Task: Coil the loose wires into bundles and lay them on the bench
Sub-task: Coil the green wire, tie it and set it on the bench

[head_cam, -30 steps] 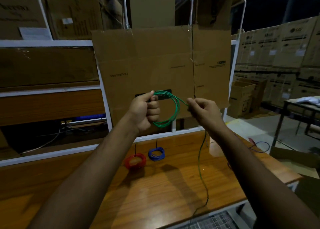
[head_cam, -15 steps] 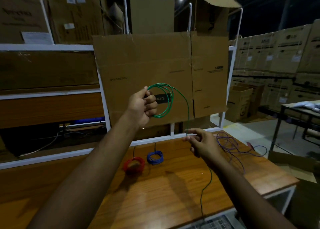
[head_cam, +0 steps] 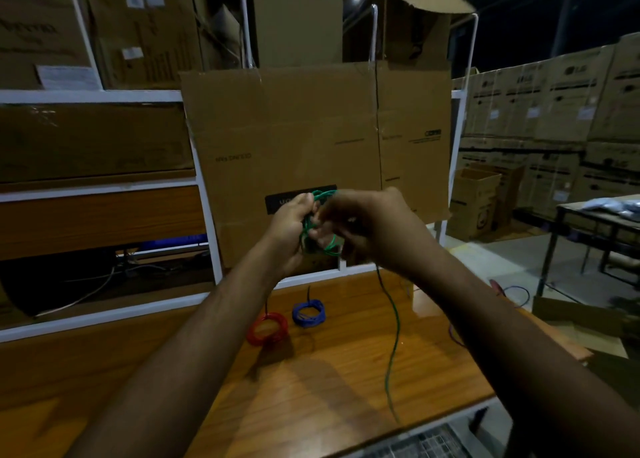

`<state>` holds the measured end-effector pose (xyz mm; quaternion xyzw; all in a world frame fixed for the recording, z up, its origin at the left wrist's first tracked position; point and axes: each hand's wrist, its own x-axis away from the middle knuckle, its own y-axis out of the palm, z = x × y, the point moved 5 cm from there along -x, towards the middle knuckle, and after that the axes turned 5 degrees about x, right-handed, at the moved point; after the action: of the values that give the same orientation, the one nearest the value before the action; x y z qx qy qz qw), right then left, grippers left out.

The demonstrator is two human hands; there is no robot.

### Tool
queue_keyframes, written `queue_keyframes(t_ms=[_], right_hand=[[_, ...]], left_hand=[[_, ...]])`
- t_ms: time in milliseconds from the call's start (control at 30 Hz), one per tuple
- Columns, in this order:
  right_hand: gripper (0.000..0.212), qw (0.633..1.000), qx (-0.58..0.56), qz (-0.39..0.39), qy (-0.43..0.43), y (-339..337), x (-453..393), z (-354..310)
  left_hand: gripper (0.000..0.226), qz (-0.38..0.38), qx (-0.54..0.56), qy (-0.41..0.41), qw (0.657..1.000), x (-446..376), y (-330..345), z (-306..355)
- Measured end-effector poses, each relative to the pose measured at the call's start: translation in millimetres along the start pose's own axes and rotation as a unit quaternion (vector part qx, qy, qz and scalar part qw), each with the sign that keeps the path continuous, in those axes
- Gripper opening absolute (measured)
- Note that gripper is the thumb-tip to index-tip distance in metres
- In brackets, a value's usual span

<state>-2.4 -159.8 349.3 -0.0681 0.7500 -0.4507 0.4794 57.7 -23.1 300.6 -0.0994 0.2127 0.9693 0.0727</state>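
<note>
Green wire (head_cam: pixel 320 225) up in the air over the bench (head_cam: pixel 311 388), partly wound into loops, with a long loose tail hanging down to the wood and off the near edge. Best way to do this step — keep each new loop the same size as the others, lay it flat against them, and pull the tail up slowly so no knots form. Left hand (head_cam: pixel 291 229) curled around the loops, fingers (head_cam: pixel 306 203) closed tight on them. Right hand (head_cam: pixel 363 229) pressed close against the left, fingers bent in at the loops, most likely pinching the wire, though blurred and partly hidden. Red bundle (head_cam: pixel 267 327) and blue bundle (head_cam: pixel 309 312) already lying on the bench, just beside each other. More loose wires (head_cam: pixel 512 291) at the far right edge. Big cardboard sheet (head_cam: pixel 294 138) standing behind.
</note>
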Motion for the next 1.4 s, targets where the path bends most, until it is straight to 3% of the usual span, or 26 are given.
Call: queue_keyframes(t_ms=[67,167,233,300,400,467,633,733,800,933,1000,1100,1167,1267,1333,1400], right_hand=[[0.015,0.997,0.012,0.069,0.043,-4,-9,12],[0.023,0.986,0.023,0.132,0.103,-4,-20,33],[0.034,0.981,0.005,0.113,0.157,2,-22,53],[0.041,0.982,-0.024,0.045,0.183,17,-23,66],[0.044,0.964,-0.224,-0.036,0.142,38,-19,65],[0.043,0.942,-0.307,-0.030,0.134,41,-15,64],[0.048,0.933,-0.316,0.008,0.173,39,-14,60],[0.040,0.912,-0.363,-0.012,0.191,42,-9,60],[0.029,0.881,-0.424,-0.058,0.204,46,0,71],[0.038,0.792,-0.516,-0.230,0.233,71,38,109],[0.037,0.730,-0.595,-0.228,0.247,84,56,130],[0.044,0.657,-0.685,-0.143,0.280,93,68,142],[0.034,0.682,-0.639,-0.070,0.348,100,69,143],[0.024,0.819,-0.402,-0.027,0.409,101,60,123],[0.017,0.880,-0.236,-0.049,0.409,96,52,104],[0.016,0.921,-0.103,-0.118,0.356,89,44,82]], left_hand=[[0.020,-0.013,0.012,-0.014,1.000,4,6,-2],[0.022,-0.039,0.037,-0.053,0.997,8,8,-1],[0.024,-0.060,0.073,-0.090,0.992,10,8,1],[0.029,-0.083,0.101,-0.118,0.984,12,8,2],[0.034,-0.115,0.100,-0.136,0.979,15,12,5],[0.036,-0.116,0.082,-0.144,0.979,16,11,4],[0.043,-0.103,-0.016,-0.130,0.986,20,8,2],[0.042,-0.086,-0.003,-0.119,0.989,18,7,4],[0.043,-0.074,0.025,-0.109,0.991,15,2,6],[0.042,-0.073,0.092,-0.088,0.989,12,-8,21],[0.040,-0.074,0.100,-0.077,0.989,10,-12,29],[0.040,-0.074,0.106,-0.077,0.989,6,-16,34],[0.041,-0.077,0.101,-0.077,0.989,3,-14,33],[0.040,-0.069,0.092,-0.074,0.991,-1,-7,25],[0.040,-0.056,0.087,-0.061,0.993,-4,-6,22],[0.040,-0.043,0.079,-0.053,0.995,-7,-6,20]])
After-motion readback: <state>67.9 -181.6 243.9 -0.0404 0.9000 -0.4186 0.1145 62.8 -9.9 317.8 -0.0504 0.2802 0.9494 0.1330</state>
